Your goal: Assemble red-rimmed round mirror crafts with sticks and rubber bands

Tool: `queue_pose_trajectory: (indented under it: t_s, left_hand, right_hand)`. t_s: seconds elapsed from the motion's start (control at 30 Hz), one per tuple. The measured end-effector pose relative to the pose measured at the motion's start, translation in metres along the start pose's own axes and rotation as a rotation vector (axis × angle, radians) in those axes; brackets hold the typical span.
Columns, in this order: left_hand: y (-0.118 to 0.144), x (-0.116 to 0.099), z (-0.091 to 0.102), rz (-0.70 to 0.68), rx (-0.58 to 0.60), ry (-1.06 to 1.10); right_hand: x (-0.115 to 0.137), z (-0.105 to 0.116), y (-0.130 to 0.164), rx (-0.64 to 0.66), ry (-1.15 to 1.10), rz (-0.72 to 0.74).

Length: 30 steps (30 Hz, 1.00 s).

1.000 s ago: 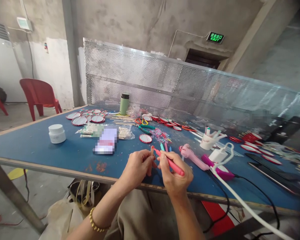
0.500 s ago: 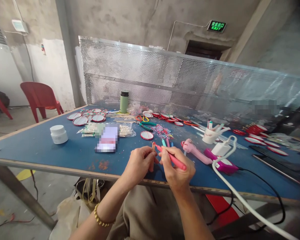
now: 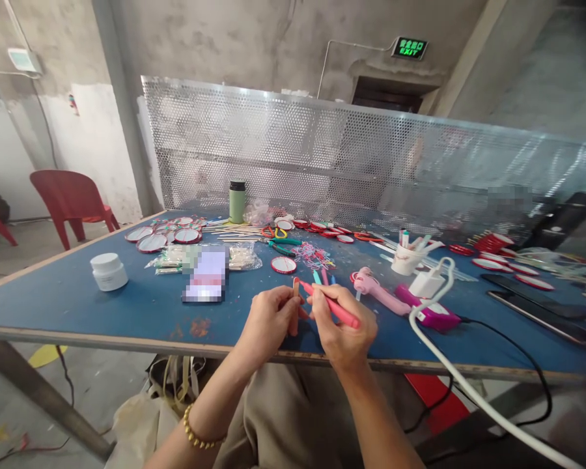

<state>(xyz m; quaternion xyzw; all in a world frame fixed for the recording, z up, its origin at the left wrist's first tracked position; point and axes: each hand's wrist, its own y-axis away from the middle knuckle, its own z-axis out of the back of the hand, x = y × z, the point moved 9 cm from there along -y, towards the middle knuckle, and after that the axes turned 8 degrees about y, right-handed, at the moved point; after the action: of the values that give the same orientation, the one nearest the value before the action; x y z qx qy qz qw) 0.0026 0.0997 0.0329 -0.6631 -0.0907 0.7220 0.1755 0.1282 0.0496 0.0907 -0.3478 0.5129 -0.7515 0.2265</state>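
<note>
My left hand (image 3: 272, 317) pinches a small flat wooden stick (image 3: 296, 287) upright near the front edge of the table. Red colour shows along the stick's rounded top. In my right hand (image 3: 349, 329) is a pinkish-red marker (image 3: 339, 312), held like a pen, with its tip at or very close to the stick's upper end; I cannot tell whether they touch. Just beyond my fingers lie a few coloured pens (image 3: 325, 277) and a round white disc with a red rim (image 3: 284, 264). The lower part of the stick is hidden by my fingers.
On the blue table (image 3: 146, 319) are a white jar (image 3: 109, 272), a phone (image 3: 206, 277), bagged sticks (image 3: 244, 256), pliers (image 3: 280, 247), a green bottle (image 3: 237, 203), a pen cup (image 3: 404, 259) and a pink glue gun (image 3: 379, 291). A white cable (image 3: 461, 371) crosses the right side.
The view has swung slightly to the right, so the scene sits a little further left. Both hands keep nearly the same pose, with the marker tip still beside the stick's top.
</note>
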Motion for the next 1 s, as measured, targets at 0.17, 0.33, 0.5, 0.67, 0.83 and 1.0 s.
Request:
queue_pose_trajectory:
  t_s: [0.17, 0.33, 0.5, 0.67, 0.83, 1.0]
  left_hand:
    - [-0.0005, 0.0006, 0.0004, -0.001, 0.002, -0.018]
    - [0.0004, 0.0009, 0.0005, 0.008, 0.003, -0.015]
    - [0.0013, -0.0004, 0.0003, 0.019, -0.001, -0.012]
    - [0.0008, 0.0011, -0.0006, 0.017, 0.001, -0.011]
    - [0.0006, 0.0011, 0.0001, 0.002, -0.001, 0.002]
    - [0.0010, 0.0020, 0.0003, 0.023, 0.000, 0.003]
  right_hand:
    - [-0.0004, -0.0008, -0.0001, 0.004, -0.006, -0.006]
    - [-0.0004, 0.0003, 0.0002, -0.001, 0.000, -0.012]
    - [0.0041, -0.0004, -0.0002, 0.007, -0.021, 0.015]
    - [0.0069, -0.0017, -0.0020, 0.025, -0.008, 0.027]
    - [0.0053, -0.0002, -0.0021, 0.011, 0.010, 0.012]
    - [0.0064, -0.0025, -0.0016, 0.023, 0.009, 0.034]
